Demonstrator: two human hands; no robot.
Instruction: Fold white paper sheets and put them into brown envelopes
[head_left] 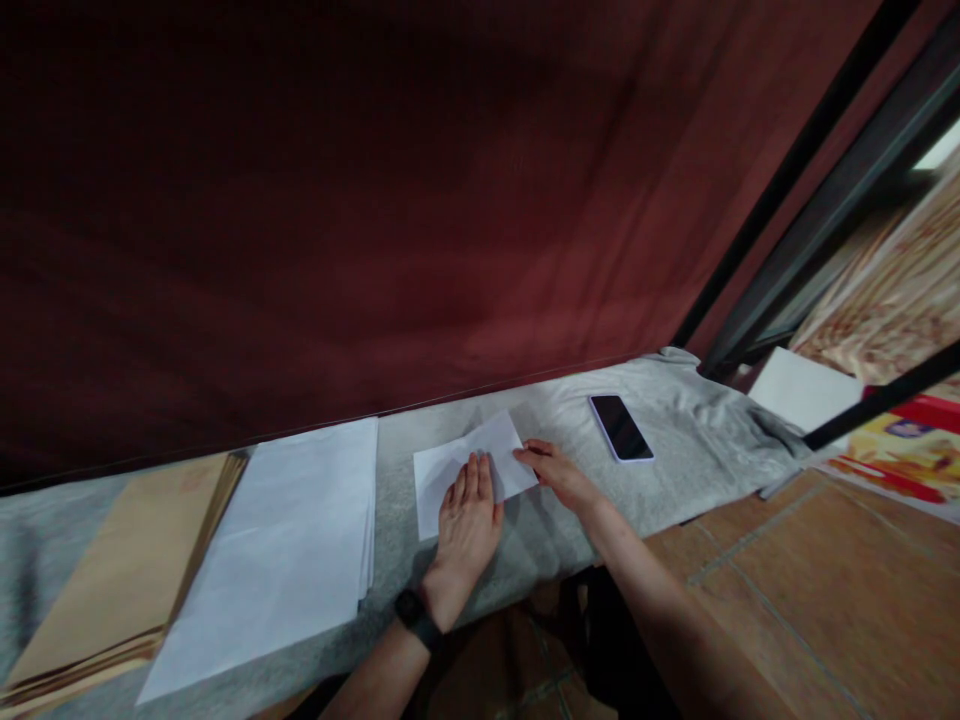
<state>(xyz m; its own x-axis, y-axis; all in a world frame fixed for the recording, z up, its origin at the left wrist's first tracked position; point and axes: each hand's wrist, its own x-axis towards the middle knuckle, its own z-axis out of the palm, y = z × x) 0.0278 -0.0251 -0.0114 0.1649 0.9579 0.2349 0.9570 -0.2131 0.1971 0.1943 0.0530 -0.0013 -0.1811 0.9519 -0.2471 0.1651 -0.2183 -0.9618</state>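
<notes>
A folded sheet of white paper (437,480) lies on the grey cloth in front of me, its right part slightly raised. My left hand (471,515) rests flat on the paper near its middle, fingers stretched out. At the right edge, my right hand (556,470) pinches the sheet between thumb and fingers. To the left sits a stack of white paper (285,540), and beyond it a pile of brown envelopes (127,560). A phone (622,428) with a dark screen and a pale purple case lies right of my right hand.
The grey cloth (675,440) covers a narrow table against a dark red curtain (420,220). Black poles (795,170) rise at the right. A white box (806,395) and a colourful red-and-yellow package (907,450) stand beyond the table's right end, above a tiled floor (810,590).
</notes>
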